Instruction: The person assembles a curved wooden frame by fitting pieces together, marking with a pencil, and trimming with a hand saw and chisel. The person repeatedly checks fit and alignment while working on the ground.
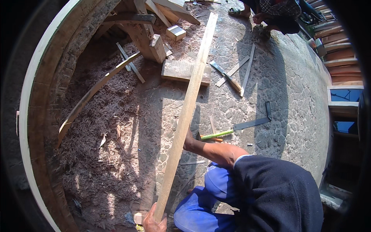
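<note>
A long, narrow wooden plank (184, 112) runs from the bottom of the view up to the top middle. Closed around its near end is my left hand (154, 222), with the thumb on one side of the wood. My right hand (188, 141) grips the plank's right edge about halfway along; its fingers are mostly hidden behind the wood. Farther up, the plank passes over a thick wooden block (174, 69) on the ground; whether they touch I cannot tell. Right of my right hand lie a bent dark metal bar (252, 123) and a yellow-green stick (217, 135).
Wood shavings (104, 150) cover the ground at left, beside a large curved timber (42, 116). A thin curved strip (94, 87) leans there. Past the block lie a wooden-handled blade tool (228, 78) and thin slats (248, 69). Another person (276, 15) is at top right.
</note>
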Motion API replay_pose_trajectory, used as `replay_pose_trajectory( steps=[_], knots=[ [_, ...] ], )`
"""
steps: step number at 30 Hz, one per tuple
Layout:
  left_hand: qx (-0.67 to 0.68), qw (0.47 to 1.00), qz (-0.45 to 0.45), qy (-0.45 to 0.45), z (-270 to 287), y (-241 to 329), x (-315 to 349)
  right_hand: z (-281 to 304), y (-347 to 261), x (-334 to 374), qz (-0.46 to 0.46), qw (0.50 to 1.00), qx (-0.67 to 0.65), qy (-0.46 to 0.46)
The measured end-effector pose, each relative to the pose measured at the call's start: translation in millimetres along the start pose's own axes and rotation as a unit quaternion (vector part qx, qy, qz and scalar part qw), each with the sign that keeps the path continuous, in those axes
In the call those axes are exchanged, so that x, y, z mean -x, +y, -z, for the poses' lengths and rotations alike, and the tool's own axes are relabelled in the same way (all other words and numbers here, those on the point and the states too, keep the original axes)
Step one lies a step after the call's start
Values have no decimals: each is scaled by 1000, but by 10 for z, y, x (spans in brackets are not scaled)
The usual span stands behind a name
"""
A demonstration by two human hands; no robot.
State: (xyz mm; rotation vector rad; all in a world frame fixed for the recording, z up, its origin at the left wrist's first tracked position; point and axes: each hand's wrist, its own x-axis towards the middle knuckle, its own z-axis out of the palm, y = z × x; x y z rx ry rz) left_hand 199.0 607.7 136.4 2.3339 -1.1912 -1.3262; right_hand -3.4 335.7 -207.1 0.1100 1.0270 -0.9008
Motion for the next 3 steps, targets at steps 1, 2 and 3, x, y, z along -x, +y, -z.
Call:
replay_pose_trajectory(
  steps=[1, 2, 3],
  knots=[
    [-5, 999, -43, 0, 32, 71, 113, 64, -135, 251, -31, 999, 34, 10],
    [-5, 996, -91, 2, 83, 168, 230, 81, -269, 514, -9, 999, 25, 21],
    [-7, 996, -90, -9, 152, 301, 330, 28, -457, 736, -2, 999, 25, 30]
  ],
)
